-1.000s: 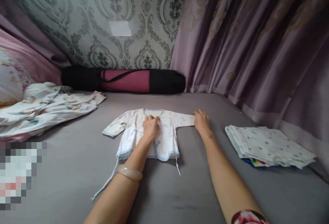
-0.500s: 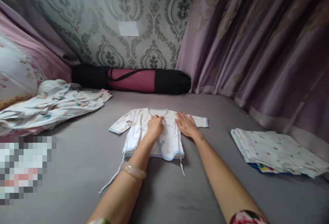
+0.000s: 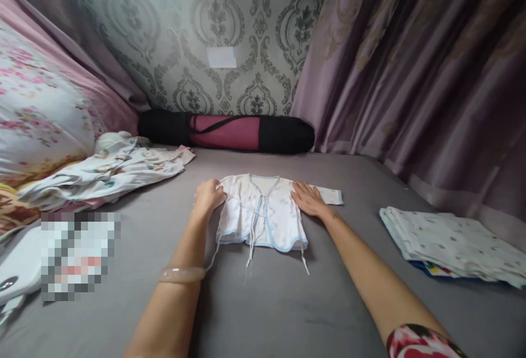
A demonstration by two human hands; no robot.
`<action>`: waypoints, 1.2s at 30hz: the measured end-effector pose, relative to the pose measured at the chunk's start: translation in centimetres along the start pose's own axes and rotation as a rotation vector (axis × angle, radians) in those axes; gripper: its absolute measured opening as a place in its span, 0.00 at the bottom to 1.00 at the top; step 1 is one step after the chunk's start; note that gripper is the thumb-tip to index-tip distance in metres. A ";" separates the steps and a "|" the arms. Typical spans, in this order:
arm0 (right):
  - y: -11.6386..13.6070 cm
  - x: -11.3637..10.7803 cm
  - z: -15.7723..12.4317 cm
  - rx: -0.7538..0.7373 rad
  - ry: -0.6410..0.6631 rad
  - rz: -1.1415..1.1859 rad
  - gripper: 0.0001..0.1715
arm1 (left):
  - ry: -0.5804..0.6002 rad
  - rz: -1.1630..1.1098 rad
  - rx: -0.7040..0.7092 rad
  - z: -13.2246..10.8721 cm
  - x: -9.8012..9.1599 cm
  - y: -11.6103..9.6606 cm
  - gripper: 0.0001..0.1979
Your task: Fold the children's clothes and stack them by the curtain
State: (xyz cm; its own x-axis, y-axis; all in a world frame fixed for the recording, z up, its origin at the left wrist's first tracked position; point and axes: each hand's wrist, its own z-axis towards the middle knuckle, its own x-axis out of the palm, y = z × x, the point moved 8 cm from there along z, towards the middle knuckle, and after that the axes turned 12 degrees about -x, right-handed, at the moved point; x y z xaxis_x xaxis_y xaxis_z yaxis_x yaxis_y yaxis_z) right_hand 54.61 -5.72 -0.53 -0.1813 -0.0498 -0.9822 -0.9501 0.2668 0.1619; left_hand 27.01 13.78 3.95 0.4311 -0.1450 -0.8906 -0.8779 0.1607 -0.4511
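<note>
A small white baby shirt (image 3: 283, 215) with light blue edging lies spread on the grey bed sheet (image 3: 263, 309). White ties hang from its front and lower corners. My left hand (image 3: 209, 195) is on the shirt's left sleeve near the shoulder, its fingers curled; whether they pinch the cloth is hard to make out, and most of that sleeve is hidden. My right hand (image 3: 308, 198) lies flat with fingers spread where the right sleeve meets the body. The cuff of the right sleeve shows beyond it.
Folded white patterned cloth (image 3: 452, 243) lies at the right. Crumpled patterned cloth (image 3: 119, 172) and a floral pillow (image 3: 41, 111) are at the left, with a white device (image 3: 24, 259) nearer. A black and maroon bag (image 3: 226, 131) lies along the wall.
My left hand has moved left from the middle of the shirt onto the left sleeve, uncovering the front opening and ties. My right hand stays on the right shoulder. The view has shifted slightly left.
</note>
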 end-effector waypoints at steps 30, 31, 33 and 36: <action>8.4 -2.5 6.3 0.090 0.095 -0.073 0.34 | 0.092 -0.035 -0.288 1.4 -0.9 6.2 0.03; 9.0 -3.0 6.7 0.074 0.087 -0.075 0.30 | 0.104 -0.049 -0.287 1.4 -0.8 6.2 0.02; 10.8 -3.8 7.7 0.027 0.033 -0.070 0.24 | 0.122 -0.085 -0.289 1.6 -0.7 6.2 0.03; 13.6 -3.5 9.1 -0.033 -0.064 -0.036 0.24 | 0.080 -0.156 -0.259 2.3 -0.7 6.4 0.07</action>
State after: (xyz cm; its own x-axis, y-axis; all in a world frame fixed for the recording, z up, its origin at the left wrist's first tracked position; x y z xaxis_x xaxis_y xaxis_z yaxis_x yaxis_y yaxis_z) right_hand 44.60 6.85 4.27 -0.1311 0.0029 -0.9914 -0.9637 0.2342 0.1282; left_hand 21.60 17.15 1.59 0.5557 -0.2263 -0.8000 -0.8310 -0.1219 -0.5428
